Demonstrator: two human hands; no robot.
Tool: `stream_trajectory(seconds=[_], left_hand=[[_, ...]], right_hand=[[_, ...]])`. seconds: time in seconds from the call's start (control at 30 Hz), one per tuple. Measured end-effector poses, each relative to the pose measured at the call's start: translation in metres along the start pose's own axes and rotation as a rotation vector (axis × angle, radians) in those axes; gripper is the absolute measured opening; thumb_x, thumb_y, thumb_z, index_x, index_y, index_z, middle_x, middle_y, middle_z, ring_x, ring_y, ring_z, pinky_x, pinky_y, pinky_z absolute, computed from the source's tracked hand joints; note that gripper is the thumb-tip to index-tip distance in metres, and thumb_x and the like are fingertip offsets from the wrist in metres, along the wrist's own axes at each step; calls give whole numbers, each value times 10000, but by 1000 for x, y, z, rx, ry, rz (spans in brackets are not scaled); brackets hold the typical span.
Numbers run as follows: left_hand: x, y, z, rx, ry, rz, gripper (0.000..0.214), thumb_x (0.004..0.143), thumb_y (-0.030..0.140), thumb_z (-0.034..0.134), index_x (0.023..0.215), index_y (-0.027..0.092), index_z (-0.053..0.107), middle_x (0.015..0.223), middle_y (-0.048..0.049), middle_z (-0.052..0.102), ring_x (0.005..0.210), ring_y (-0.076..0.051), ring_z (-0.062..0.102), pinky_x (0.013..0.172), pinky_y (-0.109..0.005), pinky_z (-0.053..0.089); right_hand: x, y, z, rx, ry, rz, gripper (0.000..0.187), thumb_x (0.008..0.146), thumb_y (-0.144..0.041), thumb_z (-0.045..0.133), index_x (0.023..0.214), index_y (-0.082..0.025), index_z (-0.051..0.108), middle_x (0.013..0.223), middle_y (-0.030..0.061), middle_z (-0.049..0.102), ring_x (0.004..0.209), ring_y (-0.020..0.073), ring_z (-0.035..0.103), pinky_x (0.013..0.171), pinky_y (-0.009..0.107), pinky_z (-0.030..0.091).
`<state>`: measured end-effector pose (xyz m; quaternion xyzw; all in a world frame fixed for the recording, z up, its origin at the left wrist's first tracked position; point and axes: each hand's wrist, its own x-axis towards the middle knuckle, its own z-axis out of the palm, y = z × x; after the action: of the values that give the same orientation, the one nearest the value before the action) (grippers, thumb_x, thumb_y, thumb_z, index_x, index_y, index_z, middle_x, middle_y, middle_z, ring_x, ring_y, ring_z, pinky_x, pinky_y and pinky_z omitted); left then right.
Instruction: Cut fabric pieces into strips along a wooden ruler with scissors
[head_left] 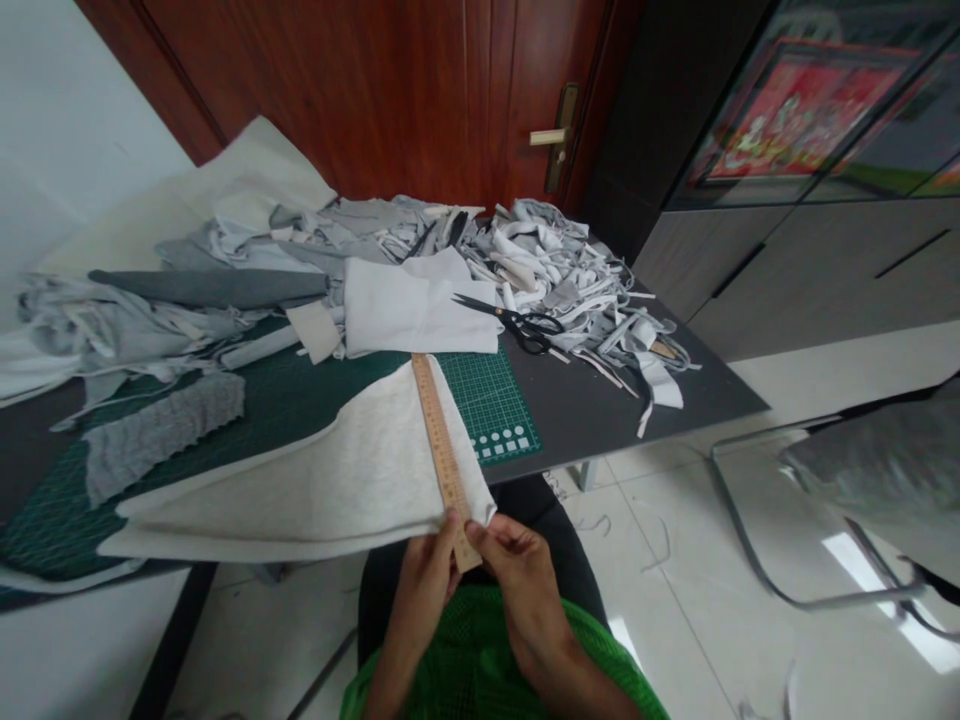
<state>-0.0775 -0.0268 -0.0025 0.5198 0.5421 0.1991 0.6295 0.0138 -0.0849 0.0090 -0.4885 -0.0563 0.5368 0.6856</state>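
A pale cream piece of fabric (pixel 352 460), wide at its right end and narrowing to the left, lies over the table's front edge. Across its right part runs a wooden ruler (pixel 442 445), its near end sticking out past the fabric. My left hand (pixel 431 565) pinches the ruler's near end together with the fabric edge. On the other side, my right hand (pixel 521 560) has its thumb on the ruler, and its fingers grip the fabric's near right corner. Under the fabric shows a green cutting mat (pixel 491 400) with a white grid.
Black scissors (pixel 517 320) rest on folded white fabric (pixel 412 305) behind the ruler. Heaped grey and white scraps (pixel 555 255) cover the table's back. A ribbed grey piece (pixel 165 430) lies at left. A metal-framed chair (pixel 750 550) stands on the right.
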Motion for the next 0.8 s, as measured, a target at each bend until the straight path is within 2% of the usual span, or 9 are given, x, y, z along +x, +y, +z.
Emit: stream_trajectory(seconds=[0.17, 0.27, 0.5, 0.67, 0.8], left_hand=[[-9, 14, 8, -95, 49, -4, 731, 568, 918, 672, 561, 206, 508, 411, 68, 373, 394, -81, 326, 402, -226, 266], [-11, 17, 11, -124, 88, -18, 717, 565, 894, 686, 543, 202, 503, 403, 74, 348, 388, -70, 312, 400, -215, 260], [-10, 3, 14, -99, 95, -10, 692, 639, 872, 621, 596, 184, 560, 407, 48, 423, 355, -80, 348, 378, -213, 241], [-10, -7, 14, -70, 130, 66, 656, 678, 826, 611, 512, 200, 508, 409, 37, 413, 380, -93, 393, 395, -221, 301], [-9, -10, 16, -58, 129, 85, 683, 721, 836, 558, 468, 210, 462, 390, 34, 386, 364, -84, 365, 398, -225, 295]], right_hand=[[-2, -5, 3, -15, 26, 2, 381, 624, -478, 939, 753, -161, 772, 654, 15, 711, 648, 192, 662, 692, 296, 546], [-3, -5, 4, 6, 30, 0, 382, 617, -485, 937, 749, -172, 761, 652, 10, 703, 624, 184, 646, 650, 287, 529], [-1, -5, 2, -2, 35, -6, 404, 577, -445, 961, 666, -174, 675, 576, -34, 598, 503, 100, 482, 474, 207, 368], [-2, -5, 0, 36, 27, -2, 429, 607, -484, 945, 683, -176, 656, 588, -48, 575, 508, 85, 441, 497, 208, 387], [-2, -2, -2, 28, 52, -15, 426, 647, -495, 930, 690, -171, 657, 625, -39, 591, 564, 88, 474, 552, 203, 420]])
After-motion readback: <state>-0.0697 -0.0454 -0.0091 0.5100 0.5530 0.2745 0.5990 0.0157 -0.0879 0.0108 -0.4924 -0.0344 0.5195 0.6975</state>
